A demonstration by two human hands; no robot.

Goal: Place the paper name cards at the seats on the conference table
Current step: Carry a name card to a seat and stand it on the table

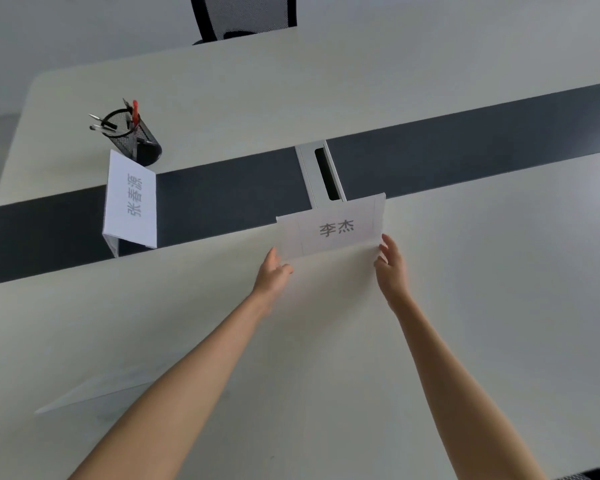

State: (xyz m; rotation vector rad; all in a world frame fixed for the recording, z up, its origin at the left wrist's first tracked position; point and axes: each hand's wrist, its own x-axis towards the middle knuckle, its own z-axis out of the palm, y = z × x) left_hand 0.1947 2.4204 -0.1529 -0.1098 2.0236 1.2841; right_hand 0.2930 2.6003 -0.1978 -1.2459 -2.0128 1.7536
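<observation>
A white paper name card (331,227) with two printed characters stands near the middle of the table, its top edge against the dark centre strip. My left hand (273,270) pinches its lower left corner. My right hand (390,261) holds its lower right corner, fingers along the edge. A second name card (130,199), folded like a tent with three characters, stands to the left on the dark strip, turned sideways.
A black mesh pen holder (137,140) with pens stands behind the left card. A grey cable hatch (321,174) crosses the dark strip (465,140). A mesh-backed chair (243,15) sits at the far side. A clear acrylic stand (94,389) lies near my left forearm.
</observation>
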